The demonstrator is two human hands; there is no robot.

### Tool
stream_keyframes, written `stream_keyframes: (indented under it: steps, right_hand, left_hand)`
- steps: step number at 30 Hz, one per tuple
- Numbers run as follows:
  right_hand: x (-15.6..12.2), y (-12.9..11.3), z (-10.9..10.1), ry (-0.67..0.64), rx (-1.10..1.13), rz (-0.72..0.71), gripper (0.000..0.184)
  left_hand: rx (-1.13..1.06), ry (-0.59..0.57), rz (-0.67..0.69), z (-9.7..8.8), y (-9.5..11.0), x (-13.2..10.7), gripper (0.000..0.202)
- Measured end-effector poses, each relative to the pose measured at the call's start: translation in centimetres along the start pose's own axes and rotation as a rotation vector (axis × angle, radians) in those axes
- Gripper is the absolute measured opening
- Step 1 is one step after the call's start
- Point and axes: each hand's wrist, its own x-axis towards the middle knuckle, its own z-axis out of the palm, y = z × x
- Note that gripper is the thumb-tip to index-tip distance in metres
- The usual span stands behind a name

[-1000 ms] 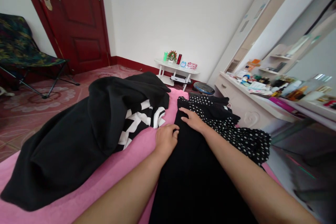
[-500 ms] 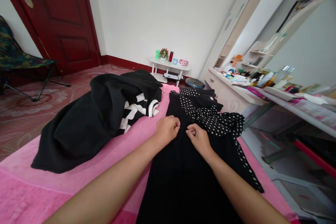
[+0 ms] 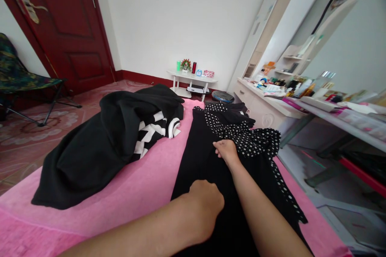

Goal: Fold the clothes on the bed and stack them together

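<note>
The black dress (image 3: 197, 160) is laid long, near to far; its near part is pressed by the fisted left hand (image 3: 206, 204), and cloth farther up is pinched by the right hand (image 3: 226, 151).

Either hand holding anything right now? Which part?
Right hand appears to pinch the black dress beside its polka-dot ruffle. Left hand is a closed fist on the dress's middle; any cloth inside is hidden.

Black-and-white garment (image 3: 120, 140) heaped on pink cover (image 3: 144, 186). Red door (image 3: 66, 28) shut; folding chair (image 3: 18, 80) set beside it. Small white table (image 3: 193, 77) placed against wall. Dresser (image 3: 268, 110) cluttered with bottles.
</note>
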Motion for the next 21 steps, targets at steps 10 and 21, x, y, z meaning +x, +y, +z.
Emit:
stream_keyframes:
  steps: [10, 21]
  right_hand:
    - [-1.2, -1.3, -0.7, 0.282, -0.104, -0.056, 0.015]
    - [-1.5, -0.8, -0.8, 0.433, -0.248, -0.262, 0.017]
  left_hand:
    - [0.142, -0.07, 0.362, -3.4, 1.5, -2.9, 0.013]
    - [-0.098, 0.637, 0.094, -2.1, -4.4, 4.7, 0.039]
